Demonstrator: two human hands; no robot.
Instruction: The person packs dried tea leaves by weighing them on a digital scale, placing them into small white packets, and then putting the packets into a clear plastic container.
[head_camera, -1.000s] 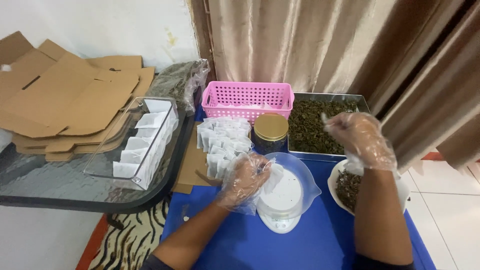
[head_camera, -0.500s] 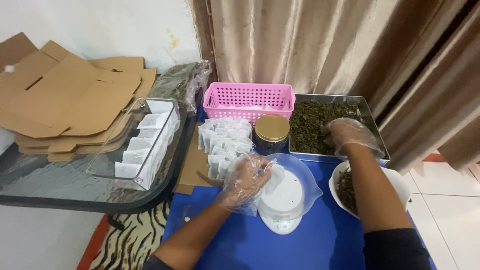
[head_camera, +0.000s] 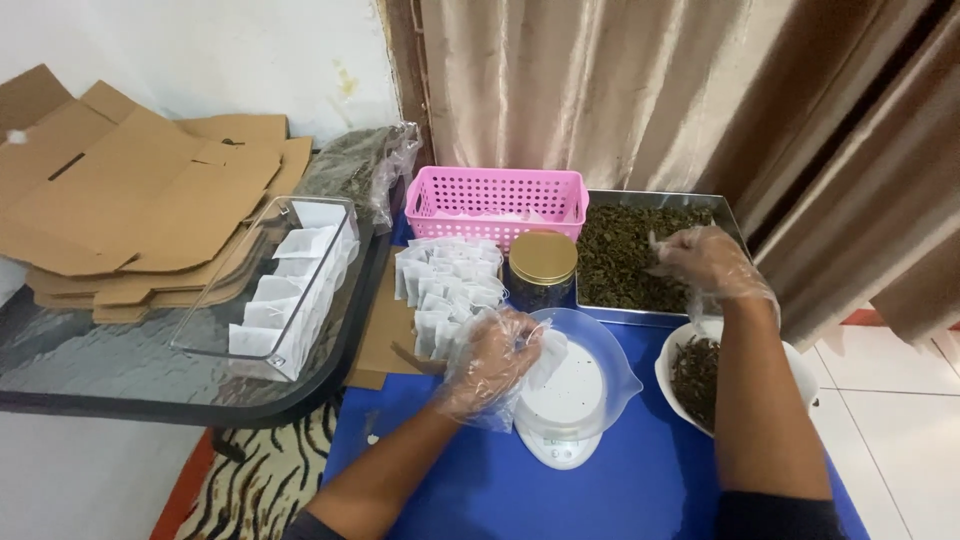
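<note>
While our gloved left hand (head_camera: 490, 362) pinches a small white paper sachet (head_camera: 548, 356) over the round white scale (head_camera: 567, 400) | right hand (head_camera: 708, 262), fingers curled in the steel tray of dried leaves (head_camera: 628, 255) behind the scale | we risk scattering leaves beside the scale.

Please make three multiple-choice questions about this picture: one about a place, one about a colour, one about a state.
1. Where is the right hand?
A. over the metal tray of dark dried leaves
B. in the pink plastic basket
C. on the flat brown cardboard

2. What colour is the lid of the round dark jar?
A. pink
B. gold
C. blue

3. What does the left hand hold?
A. nothing
B. a spoon
C. a small white paper sachet

Answers: 1 A, the gloved hand is above the leaves. 2 B, the lid looks gold. 3 C, the fingers pinch the sachet over the white kitchen scale.
</note>
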